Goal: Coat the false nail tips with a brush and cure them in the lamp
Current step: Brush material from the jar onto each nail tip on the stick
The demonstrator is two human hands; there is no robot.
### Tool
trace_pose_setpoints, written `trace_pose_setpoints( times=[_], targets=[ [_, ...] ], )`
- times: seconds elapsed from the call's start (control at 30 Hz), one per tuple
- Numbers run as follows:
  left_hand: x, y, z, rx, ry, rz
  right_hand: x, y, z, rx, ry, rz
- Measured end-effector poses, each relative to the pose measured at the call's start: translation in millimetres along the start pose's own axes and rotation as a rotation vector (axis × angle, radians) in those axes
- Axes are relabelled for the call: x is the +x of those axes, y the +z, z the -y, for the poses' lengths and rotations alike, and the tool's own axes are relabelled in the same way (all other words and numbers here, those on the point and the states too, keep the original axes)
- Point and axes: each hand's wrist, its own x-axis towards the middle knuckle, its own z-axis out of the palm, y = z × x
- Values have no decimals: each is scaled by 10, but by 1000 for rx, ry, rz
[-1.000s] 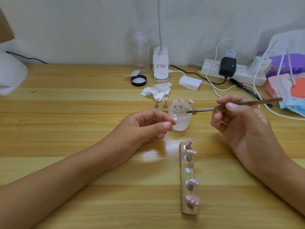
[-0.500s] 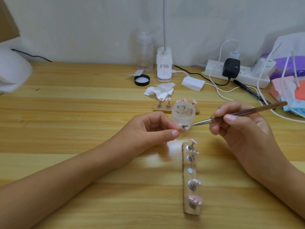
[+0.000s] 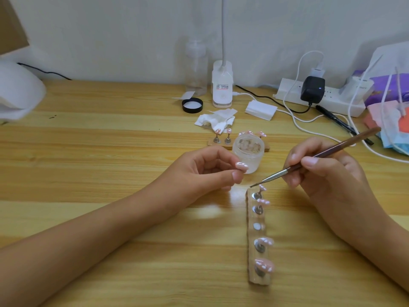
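left hand (image 3: 205, 171): centre of frame, fingers curled, thumb and forefinger pinching a pink tip (image 3: 242, 166) just in front of the jar.
right hand (image 3: 321, 171): right of centre, thumb and fingers curled round the brush (image 3: 314, 156), held like a pen.
brush: slants from upper right down to lower left; its bristle end is just over the top end of the strip, and I cannot tell whether it touches.
jar (image 3: 249, 151): frosted, open, between the hands.
strip (image 3: 259, 233): lower right of centre, running toward the bottom edge; four pink tips (image 3: 264, 241) on metal stands, the middle spot a bare disc.
second strip (image 3: 221, 144): behind the jar, partly hidden, with more tips.
lamp (image 3: 20, 94): white, blurred, at the left edge, well apart from the hands.
table (image 3: 88, 151): wood; black lid (image 3: 192, 105) and tissue (image 3: 214, 119) above centre.
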Motion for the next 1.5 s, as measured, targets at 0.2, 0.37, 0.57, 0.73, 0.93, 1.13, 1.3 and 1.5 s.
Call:
trace_pose_setpoints(
  times=[0.2, 0.37, 0.57, 0.73, 0.93, 1.13, 1.3, 1.5],
  targets=[
    [11, 7, 8, 12, 10, 25, 29, -15, -1, 40, -29, -61],
    [2, 4, 6, 25, 6, 26, 14, 3, -7, 3, -23, -37],
    [-11, 10, -10, 34, 10, 35, 1, 3, -14, -43, -22, -8],
    [-10, 13, -20, 34, 14, 23, -19, -1, 0, -95, -20, 23],
    [-16, 7, -8, 28, 2, 18, -41, 18, 34, -41, -107, -3],
    [-6, 2, 2, 57, -10, 12, -31, 39, 20, -71, -107, -16],
    [-5, 6, 12, 64, -13, 8, -35, 29, 9, -105, -98, -17],
    [-5, -9, 21, 66, -18, 7, -45, 36, 9, -157, -110, -30]
  ],
)
